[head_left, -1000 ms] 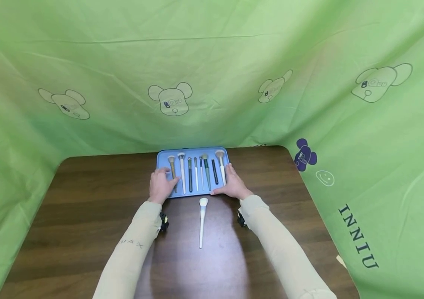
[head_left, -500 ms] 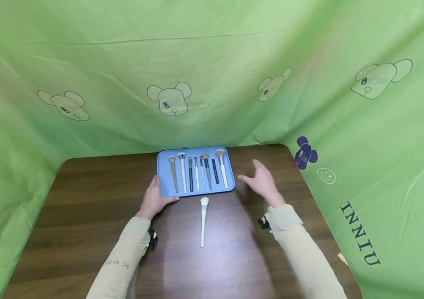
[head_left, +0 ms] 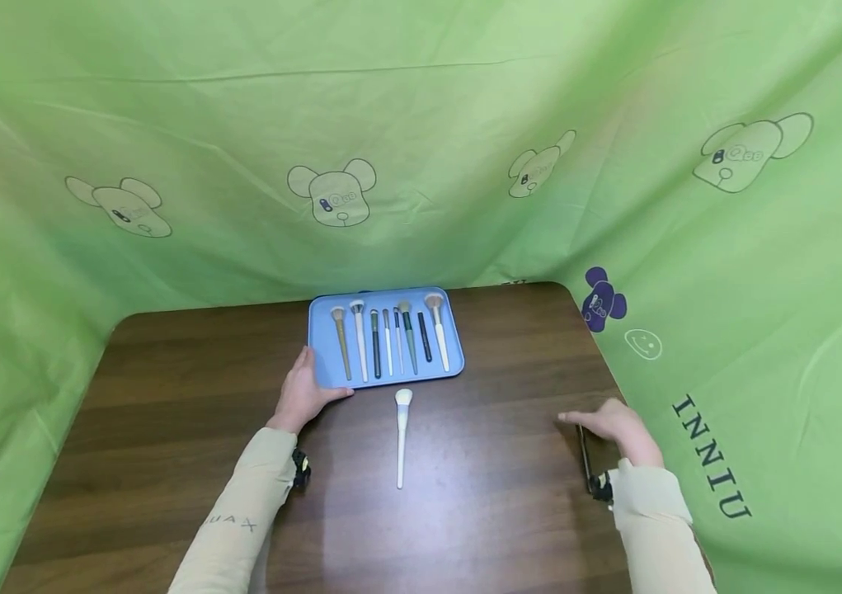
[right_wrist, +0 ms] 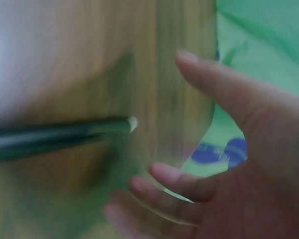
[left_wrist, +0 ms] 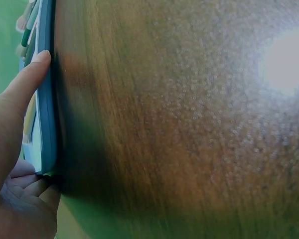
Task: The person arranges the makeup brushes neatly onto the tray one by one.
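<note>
My left hand [head_left: 302, 398] holds the near left corner of a light blue tray [head_left: 326, 363], with the thumb along the front rim and the fingers at the left side. The left wrist view shows the thumb [left_wrist: 37, 64] against the rim. Several makeup brushes lie side by side in the tray, among them a white-handled one [head_left: 361, 346] and a black one [head_left: 425, 337]. A white brush [head_left: 402, 441] lies on the table in front. Over at the right, my right hand [head_left: 619, 425] has its thumb and fingers spread apart. Beside it is a slim dark green stick with a pale tip [right_wrist: 65, 135].
Green cloth [head_left: 421, 124] printed with bear faces hangs behind and at both sides of the dark wooden table [head_left: 190, 396]. The right hand is close to the table's right edge. A bright light reflection shows on the table in the left wrist view.
The right hand has left the tray and moved right and nearer. The left hand has shifted down to the tray's near left corner. The dark stick now shows beside the right hand.
</note>
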`<state>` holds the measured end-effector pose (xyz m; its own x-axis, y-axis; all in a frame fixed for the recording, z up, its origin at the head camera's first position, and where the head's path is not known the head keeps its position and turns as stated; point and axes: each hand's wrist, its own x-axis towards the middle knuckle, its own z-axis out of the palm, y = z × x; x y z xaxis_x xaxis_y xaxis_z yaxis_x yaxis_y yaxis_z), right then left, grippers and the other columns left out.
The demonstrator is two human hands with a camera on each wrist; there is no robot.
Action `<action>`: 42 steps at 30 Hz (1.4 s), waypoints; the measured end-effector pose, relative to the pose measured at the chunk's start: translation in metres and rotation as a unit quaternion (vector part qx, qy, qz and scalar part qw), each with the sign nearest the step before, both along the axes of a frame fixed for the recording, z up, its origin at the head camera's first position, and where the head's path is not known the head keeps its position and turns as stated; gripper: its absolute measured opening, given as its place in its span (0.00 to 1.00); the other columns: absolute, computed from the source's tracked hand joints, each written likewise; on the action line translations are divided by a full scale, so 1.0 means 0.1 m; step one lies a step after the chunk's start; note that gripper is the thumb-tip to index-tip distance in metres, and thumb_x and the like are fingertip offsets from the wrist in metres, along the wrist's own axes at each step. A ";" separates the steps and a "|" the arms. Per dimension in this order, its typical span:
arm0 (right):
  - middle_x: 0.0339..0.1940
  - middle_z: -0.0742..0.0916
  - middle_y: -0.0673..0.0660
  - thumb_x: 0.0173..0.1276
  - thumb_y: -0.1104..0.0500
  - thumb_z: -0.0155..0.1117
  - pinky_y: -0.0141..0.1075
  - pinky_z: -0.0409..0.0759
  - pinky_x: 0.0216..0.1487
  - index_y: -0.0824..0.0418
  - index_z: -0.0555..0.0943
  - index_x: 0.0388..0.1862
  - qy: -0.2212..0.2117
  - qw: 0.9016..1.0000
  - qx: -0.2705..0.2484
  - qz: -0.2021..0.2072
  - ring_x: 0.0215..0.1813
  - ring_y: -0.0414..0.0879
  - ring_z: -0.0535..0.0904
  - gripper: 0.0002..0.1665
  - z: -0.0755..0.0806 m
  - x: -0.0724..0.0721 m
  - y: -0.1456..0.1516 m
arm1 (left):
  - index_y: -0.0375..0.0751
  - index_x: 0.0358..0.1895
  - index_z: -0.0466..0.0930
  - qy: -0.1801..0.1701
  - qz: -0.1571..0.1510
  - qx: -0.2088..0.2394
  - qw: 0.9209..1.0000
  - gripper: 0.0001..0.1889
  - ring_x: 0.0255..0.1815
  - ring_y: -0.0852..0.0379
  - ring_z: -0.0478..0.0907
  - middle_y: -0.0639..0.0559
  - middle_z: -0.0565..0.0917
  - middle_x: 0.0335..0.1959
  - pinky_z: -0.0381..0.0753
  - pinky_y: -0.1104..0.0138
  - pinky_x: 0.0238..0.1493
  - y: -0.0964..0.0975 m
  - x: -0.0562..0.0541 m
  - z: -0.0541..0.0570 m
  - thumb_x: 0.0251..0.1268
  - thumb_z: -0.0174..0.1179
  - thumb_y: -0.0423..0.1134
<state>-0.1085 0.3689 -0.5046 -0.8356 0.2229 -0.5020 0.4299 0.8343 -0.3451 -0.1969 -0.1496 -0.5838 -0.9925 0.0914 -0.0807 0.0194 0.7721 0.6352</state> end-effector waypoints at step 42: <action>0.14 0.81 0.55 0.52 0.70 0.69 0.31 0.82 0.21 0.69 0.79 0.19 -0.006 0.991 -0.120 -0.051 0.15 0.39 0.79 0.07 -0.17 0.25 0.08 | 0.21 0.78 0.46 -0.009 0.008 0.007 1.000 0.65 0.77 0.31 0.53 0.25 0.50 0.79 0.58 0.48 0.74 -0.02 -0.01 -0.02 0.49 0.81 0.53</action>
<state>-0.0835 0.3772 -0.5221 -0.8090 0.1783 -0.5601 0.5126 0.6803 -0.5238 -0.1982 -0.1515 -0.5857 -0.9923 0.0769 -0.0970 -0.0039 0.7638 0.6454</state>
